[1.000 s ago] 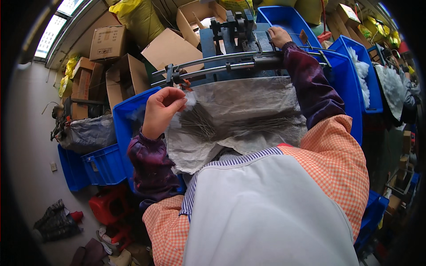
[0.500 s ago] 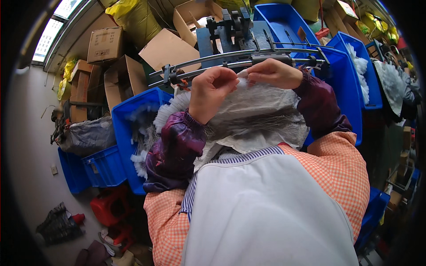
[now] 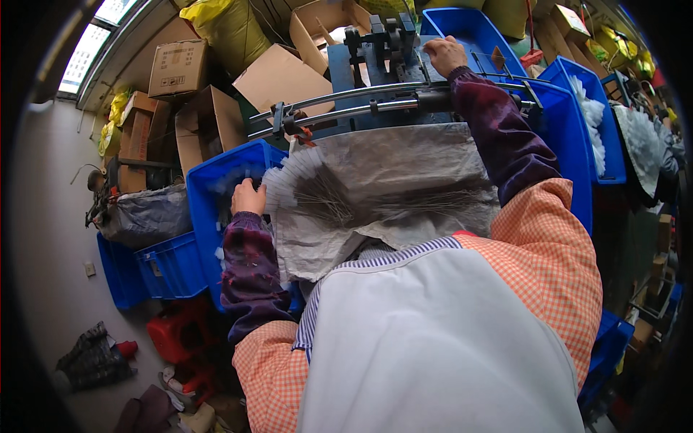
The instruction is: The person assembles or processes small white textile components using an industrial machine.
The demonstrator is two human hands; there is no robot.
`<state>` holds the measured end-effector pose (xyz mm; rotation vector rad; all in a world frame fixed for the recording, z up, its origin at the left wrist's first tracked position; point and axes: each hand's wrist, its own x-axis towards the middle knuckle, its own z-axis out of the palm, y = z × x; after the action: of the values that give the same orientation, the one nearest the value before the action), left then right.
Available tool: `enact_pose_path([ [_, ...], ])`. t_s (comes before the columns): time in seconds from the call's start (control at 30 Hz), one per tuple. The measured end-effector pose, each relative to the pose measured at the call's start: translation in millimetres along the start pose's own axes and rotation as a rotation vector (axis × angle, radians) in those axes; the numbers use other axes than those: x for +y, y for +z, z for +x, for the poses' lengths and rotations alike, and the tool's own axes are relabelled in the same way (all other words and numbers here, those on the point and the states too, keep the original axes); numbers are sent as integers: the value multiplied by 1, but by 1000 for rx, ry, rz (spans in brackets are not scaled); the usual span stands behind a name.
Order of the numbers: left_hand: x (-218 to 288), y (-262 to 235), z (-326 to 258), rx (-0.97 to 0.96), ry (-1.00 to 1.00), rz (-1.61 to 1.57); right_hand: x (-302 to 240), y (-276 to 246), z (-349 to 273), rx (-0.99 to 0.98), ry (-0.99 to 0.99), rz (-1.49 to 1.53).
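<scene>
My left hand is down at the left, at the inner edge of a blue bin and beside a bundle of white-bristled brushes with thin wire stems. Its thumb and forefinger are apart, and I see nothing between them. Far forward, my right hand reaches past the metal rails to the right side of a dark blue bench machine. Its fingers are curled together, and whatever they pinch is too small or hidden. A grey-white cloth spreads across my lap, with more wire stems lying on it.
Two metal rails cross in front of the machine. Blue bins stand at the left, the right and the back. Open cardboard boxes crowd the far left. A red stool is low at the left.
My hands were together above the cloth, fingertips at a small white piece. They have parted: the left went down and left to the brushes, the right forward to the machine.
</scene>
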<state>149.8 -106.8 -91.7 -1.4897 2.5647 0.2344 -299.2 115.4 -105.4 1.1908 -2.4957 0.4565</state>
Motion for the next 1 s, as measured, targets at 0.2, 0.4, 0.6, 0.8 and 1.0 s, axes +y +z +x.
enact_pose_path([
  [0.2,-13,8,10,-23,128,-242,2,3,3,-96,19,-5],
  [0.4,-16,8,8,21,119,-361,0,0,1,-99,20,-9],
  [0.6,-19,9,7,53,97,-505,8,3,2,-55,54,32],
  [0.8,-26,11,13,68,45,-843,9,5,2,-60,22,60],
  [1.0,-31,-5,10,65,1,-1091,12,7,3,-80,19,34],
])
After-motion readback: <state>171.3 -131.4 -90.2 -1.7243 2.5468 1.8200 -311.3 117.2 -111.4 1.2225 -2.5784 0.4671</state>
